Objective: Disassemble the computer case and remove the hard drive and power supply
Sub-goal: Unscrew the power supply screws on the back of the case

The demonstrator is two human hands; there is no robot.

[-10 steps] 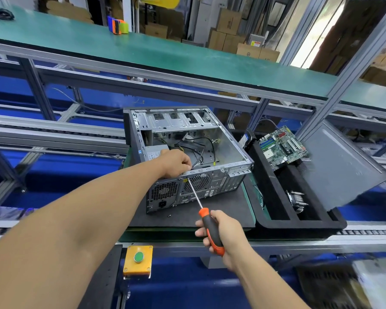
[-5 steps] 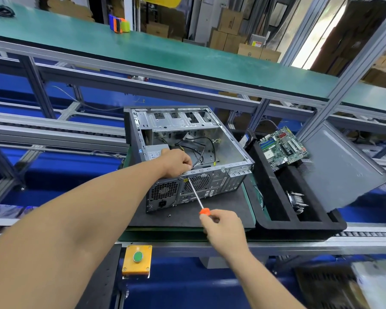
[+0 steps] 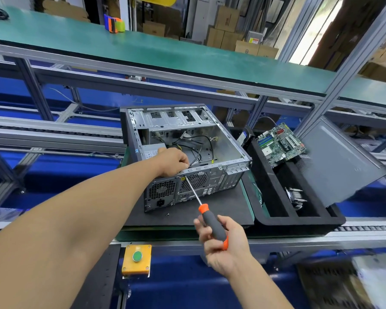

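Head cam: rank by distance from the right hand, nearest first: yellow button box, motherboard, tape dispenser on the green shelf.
From the right hand, which grips the screwdriver:
1. Yellow button box, just to its left on the bench's front edge.
2. Motherboard, up and to the right, propped in the black tray.
3. Tape dispenser, far back left on the green shelf.

A long green-topped bench [image 3: 165, 54] ran across the far side on a grey alu frame [image 3: 250, 101]. Blue panels [image 3: 16, 85] showed behind roller rails [image 3: 54, 128] at left. Cardboard boxes [image 3: 225, 30] were stacked far back, w/ bright daylight from an opening [image 3: 310, 36] at far right. A yellow btn box [image 3: 136, 259] w/ green btn hung near.
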